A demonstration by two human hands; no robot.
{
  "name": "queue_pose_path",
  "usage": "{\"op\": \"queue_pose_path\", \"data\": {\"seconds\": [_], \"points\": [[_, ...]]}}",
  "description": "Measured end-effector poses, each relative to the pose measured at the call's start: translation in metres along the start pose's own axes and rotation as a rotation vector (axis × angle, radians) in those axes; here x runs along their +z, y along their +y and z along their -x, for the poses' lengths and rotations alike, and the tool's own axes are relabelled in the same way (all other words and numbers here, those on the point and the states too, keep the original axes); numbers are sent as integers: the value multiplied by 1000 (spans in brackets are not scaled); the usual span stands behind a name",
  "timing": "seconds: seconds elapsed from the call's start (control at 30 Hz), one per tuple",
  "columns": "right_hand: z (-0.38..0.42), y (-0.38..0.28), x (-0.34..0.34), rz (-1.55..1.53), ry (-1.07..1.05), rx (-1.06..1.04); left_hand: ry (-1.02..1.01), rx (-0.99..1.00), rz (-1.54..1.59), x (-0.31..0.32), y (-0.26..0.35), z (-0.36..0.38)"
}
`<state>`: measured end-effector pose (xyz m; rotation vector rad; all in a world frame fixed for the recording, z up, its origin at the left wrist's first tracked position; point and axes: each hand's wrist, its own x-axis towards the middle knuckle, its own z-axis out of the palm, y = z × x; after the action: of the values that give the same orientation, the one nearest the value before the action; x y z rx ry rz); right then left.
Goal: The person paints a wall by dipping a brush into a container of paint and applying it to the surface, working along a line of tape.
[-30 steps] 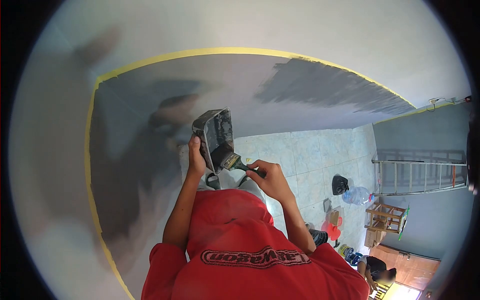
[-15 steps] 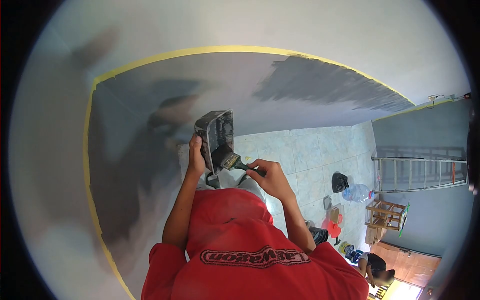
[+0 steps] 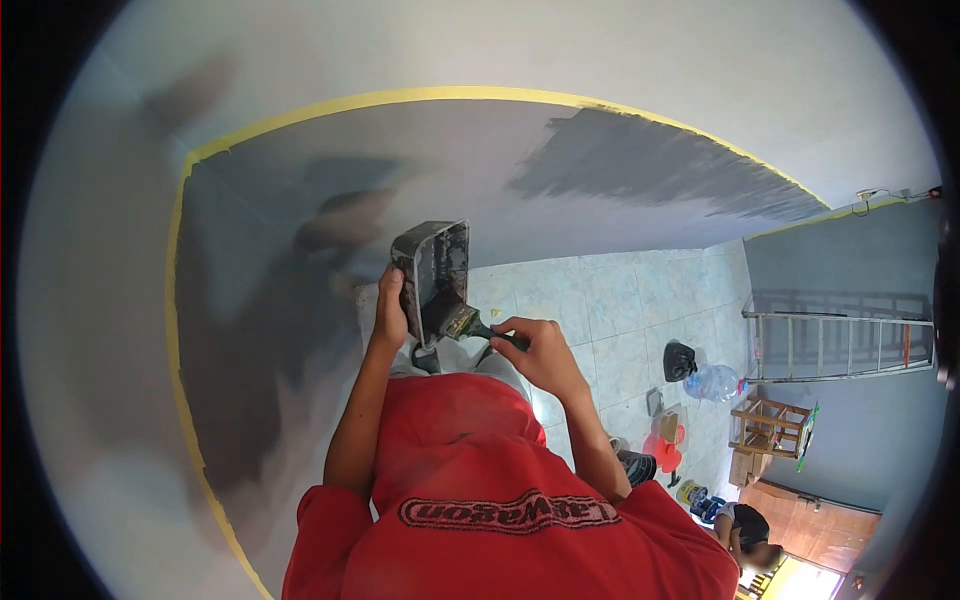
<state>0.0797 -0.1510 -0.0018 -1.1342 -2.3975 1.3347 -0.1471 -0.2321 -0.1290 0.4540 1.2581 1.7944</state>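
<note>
My left hand (image 3: 391, 308) grips the side of a paint-smeared tray (image 3: 405, 245), its fingers mostly hidden behind the wall of the tray. In my right hand (image 3: 540, 352) is the dark handle of a paintbrush (image 3: 463, 321), whose bristles reach into the tray's near end. Both are held in front of my body. Beyond them stands a wall with a grey painted area (image 3: 625, 165), edged by yellow tape (image 3: 470, 94).
A ladder (image 3: 840, 346) leans at the right, near a wooden stool (image 3: 772, 430). On the tiled floor (image 3: 610, 300) lie a black bag (image 3: 679, 362), a clear bottle (image 3: 714, 382) and a red item (image 3: 664, 450). Another person (image 3: 748, 530) is at the lower right.
The view has shifted very slightly. Both hands hold the tray and brush almost as before.
</note>
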Motion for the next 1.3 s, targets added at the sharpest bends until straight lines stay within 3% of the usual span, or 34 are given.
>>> {"op": "queue_pose_path", "data": {"seconds": [0.33, 0.67, 0.9, 1.07, 1.17, 1.3], "points": [[1, 2, 0, 14, 58, -48, 11, -24, 82, -1, -14, -4], [5, -5, -2, 38, 62, 30, -42, -34, 143, 4, -19, -8], [7, 8, -7, -117, 108, 27, 191, -180, 312, 25, 6, -6], [5, 14, -16, -293, 85, 73, 78, -124, 630, 25, 16, -7], [1, 18, -17, -372, 158, 50, -54, -104, 758, 24, 17, -7], [-7, 8, -22, -449, 339, 42, -42, -115, 783, 23, 17, -9]]}}
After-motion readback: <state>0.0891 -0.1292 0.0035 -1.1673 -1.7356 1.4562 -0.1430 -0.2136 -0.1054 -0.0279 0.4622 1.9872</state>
